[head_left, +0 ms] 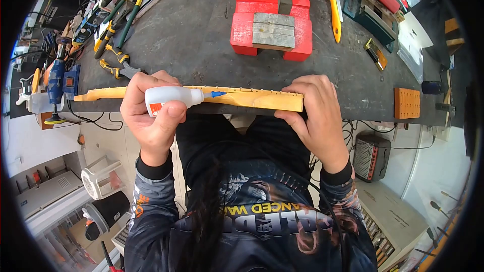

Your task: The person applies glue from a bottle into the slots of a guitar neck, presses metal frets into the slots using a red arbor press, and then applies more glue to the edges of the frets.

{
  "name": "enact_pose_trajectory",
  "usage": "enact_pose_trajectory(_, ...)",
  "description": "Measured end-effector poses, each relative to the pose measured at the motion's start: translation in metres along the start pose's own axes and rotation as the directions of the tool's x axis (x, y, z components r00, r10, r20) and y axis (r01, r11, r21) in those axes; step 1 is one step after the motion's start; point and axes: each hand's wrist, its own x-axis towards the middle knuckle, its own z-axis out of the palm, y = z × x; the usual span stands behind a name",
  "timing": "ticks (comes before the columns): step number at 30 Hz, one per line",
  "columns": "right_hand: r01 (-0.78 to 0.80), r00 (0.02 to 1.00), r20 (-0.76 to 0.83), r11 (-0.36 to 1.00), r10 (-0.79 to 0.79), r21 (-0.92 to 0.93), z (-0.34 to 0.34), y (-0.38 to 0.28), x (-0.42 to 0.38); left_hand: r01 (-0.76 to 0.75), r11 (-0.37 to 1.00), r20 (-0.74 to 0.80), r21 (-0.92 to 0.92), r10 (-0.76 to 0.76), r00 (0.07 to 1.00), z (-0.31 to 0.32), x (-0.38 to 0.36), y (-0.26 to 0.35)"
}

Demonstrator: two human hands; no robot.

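Note:
My left hand (154,111) is wrapped round a small white squeeze bottle (174,96) with a red label and a blue tip. The bottle lies nearly level, its tip pointing right, against or just over a long pale wooden piece (262,102). That piece looks like a guitar neck, with small dark marks along its far edge, and it lies along the bench's near edge. At its thick right end my right hand (315,116) grips it, thumb on the near side and fingers over the far side.
A red vise (272,30) stands at the back centre of the dark workbench (181,35). Pliers (118,65) and other tools crowd the left. A yellow-handled tool (335,20), a small bottle (375,54) and a drilled wooden block (407,103) are on the right.

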Motion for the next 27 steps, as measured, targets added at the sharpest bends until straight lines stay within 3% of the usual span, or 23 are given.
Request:
enact_pose_trajectory(19,0.008,1.0,-0.006,1.0,-0.008,-0.002,0.0014,0.0017,-0.0012,-0.078,0.977,0.078,0.198,0.064,0.995,-0.0051,0.0008,-0.0034)
enact_pose_trajectory(27,0.006,1.0,-0.008,1.0,-0.006,0.0,0.0014,0.0019,-0.0014,-0.007,0.993,0.017,0.121,0.005,1.0,-0.0025,-0.0011,0.0002)
